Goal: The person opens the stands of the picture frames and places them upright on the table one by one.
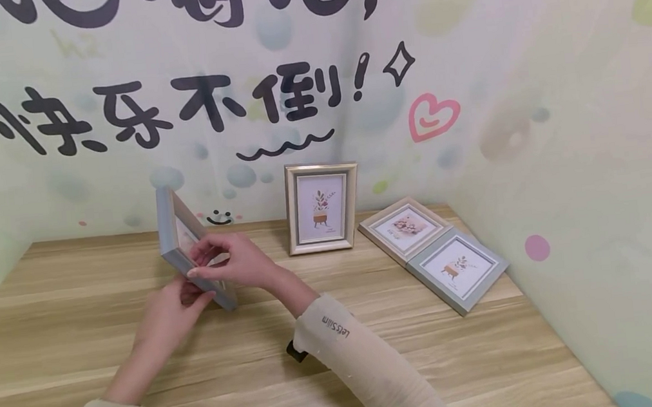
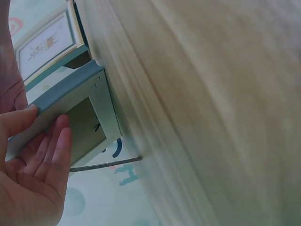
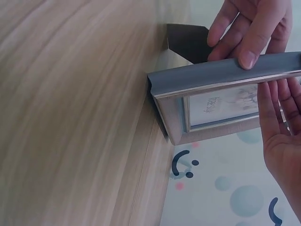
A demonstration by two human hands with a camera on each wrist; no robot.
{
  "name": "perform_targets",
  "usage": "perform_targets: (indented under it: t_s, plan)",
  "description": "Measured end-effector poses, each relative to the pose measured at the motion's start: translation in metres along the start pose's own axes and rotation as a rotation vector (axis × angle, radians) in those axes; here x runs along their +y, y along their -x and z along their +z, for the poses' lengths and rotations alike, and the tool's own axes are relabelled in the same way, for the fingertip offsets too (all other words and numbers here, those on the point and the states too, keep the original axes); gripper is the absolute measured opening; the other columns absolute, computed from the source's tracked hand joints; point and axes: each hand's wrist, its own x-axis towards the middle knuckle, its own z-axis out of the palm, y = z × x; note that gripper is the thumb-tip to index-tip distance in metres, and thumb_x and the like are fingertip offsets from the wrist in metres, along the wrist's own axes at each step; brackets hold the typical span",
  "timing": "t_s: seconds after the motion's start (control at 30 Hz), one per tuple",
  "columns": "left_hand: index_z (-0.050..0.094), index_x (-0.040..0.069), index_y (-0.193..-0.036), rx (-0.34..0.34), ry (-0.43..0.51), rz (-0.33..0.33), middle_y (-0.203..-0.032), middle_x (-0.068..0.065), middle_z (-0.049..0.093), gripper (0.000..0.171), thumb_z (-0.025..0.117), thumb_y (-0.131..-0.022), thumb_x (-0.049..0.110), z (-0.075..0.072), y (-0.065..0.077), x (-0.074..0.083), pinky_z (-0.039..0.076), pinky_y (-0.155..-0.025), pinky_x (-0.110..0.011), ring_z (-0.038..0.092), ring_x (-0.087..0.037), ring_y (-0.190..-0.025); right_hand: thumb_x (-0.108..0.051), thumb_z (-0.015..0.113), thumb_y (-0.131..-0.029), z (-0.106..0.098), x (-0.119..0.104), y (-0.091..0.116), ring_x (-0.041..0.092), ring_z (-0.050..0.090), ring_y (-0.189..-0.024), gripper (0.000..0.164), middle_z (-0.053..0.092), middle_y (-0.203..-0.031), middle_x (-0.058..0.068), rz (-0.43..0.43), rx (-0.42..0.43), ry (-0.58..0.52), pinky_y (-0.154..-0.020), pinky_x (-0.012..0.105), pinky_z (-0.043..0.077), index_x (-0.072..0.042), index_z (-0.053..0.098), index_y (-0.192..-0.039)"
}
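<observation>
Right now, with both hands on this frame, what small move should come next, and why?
Perhaps turn the held frame slightly toward you: its back stand is out, but its picture faces mostly right, while the standing gold frame faces you.

A: And there's the back wall (image 1: 109, 190), pale, dotted with soft bubbles (image 1: 166, 177), bold black lettering (image 1: 211, 110) across it!
B: Wavy line (image 1: 287, 147) underneath, and a pink heart (image 1: 433, 117) off to the right!
A: Low down, a smiley face (image 1: 219, 221), just above the far edge of the table (image 1: 249, 391).
B: Wood-grained all over, that table, with a pale right wall (image 1: 597, 173) beside it, one purple dot (image 1: 537, 248) there, soft light throughout!
</observation>
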Motion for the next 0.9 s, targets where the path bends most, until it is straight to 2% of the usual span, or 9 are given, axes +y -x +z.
perform_targets:
  t_s: [0.1,0.23,0.4,0.53,0.73,0.9]
  plan:
    - [0.062,-0.003,-0.116,0.006,-0.006,-0.003,-0.102,-0.024,0.074,0.032,0.069,-0.093,0.019,0.000,-0.001,-0.001,0.059,-0.080,-0.053,0.073,-0.038,-0.094,-0.019,0.071,-0.092,-0.002,0.005,-0.001,-0.002,0.061,-0.088,0.021,0.071,-0.101,0.002,0.000,0.013,-0.014,-0.080,0.014,0.057,-0.009,0.069,-0.110]
    - [0.061,-0.005,-0.116,0.006,-0.016,-0.007,-0.101,-0.025,0.074,0.034,0.068,-0.094,0.020,0.000,-0.001,-0.001,0.060,-0.080,-0.053,0.073,-0.038,-0.093,-0.025,0.065,-0.097,-0.006,0.015,-0.006,0.001,0.064,-0.093,0.021,0.073,-0.107,0.002,0.027,0.107,0.040,-0.079,0.013,0.054,-0.010,0.070,-0.112]
    - [0.058,-0.007,-0.122,0.005,-0.027,-0.005,-0.102,-0.026,0.073,0.040,0.068,-0.094,0.020,0.000,-0.002,-0.001,0.060,-0.079,-0.052,0.072,-0.039,-0.093,-0.024,0.065,-0.097,-0.008,0.029,-0.018,0.012,0.067,-0.110,0.028,0.070,-0.120,0.004,0.153,0.207,0.120,-0.092,0.018,0.056,-0.010,0.066,-0.122]
    - [0.057,-0.007,-0.124,0.009,-0.028,0.003,-0.102,-0.026,0.073,0.042,0.068,-0.094,0.019,-0.001,-0.001,-0.002,0.060,-0.078,-0.051,0.073,-0.038,-0.092,-0.020,0.064,-0.098,-0.007,0.040,-0.026,0.021,0.060,-0.127,0.036,0.064,-0.135,0.006,0.224,0.199,0.143,-0.106,0.029,0.052,-0.009,0.061,-0.132]
    - [0.055,-0.007,-0.128,0.017,-0.036,0.017,-0.103,-0.026,0.073,0.045,0.069,-0.093,0.019,-0.002,-0.001,-0.002,0.061,-0.077,-0.050,0.073,-0.037,-0.091,-0.020,0.061,-0.100,-0.004,0.051,-0.034,0.021,0.053,-0.136,0.046,0.055,-0.148,0.004,0.249,0.129,0.254,-0.110,0.031,0.048,-0.013,0.053,-0.144]
    - [0.057,-0.007,-0.124,0.027,-0.043,0.030,-0.101,-0.025,0.074,0.043,0.070,-0.093,0.019,-0.002,-0.001,-0.002,0.061,-0.076,-0.050,0.073,-0.037,-0.090,-0.011,0.058,-0.100,0.001,0.055,-0.038,0.024,0.047,-0.141,0.052,0.048,-0.154,0.005,0.241,0.082,0.201,-0.117,0.033,0.042,-0.012,0.044,-0.150]
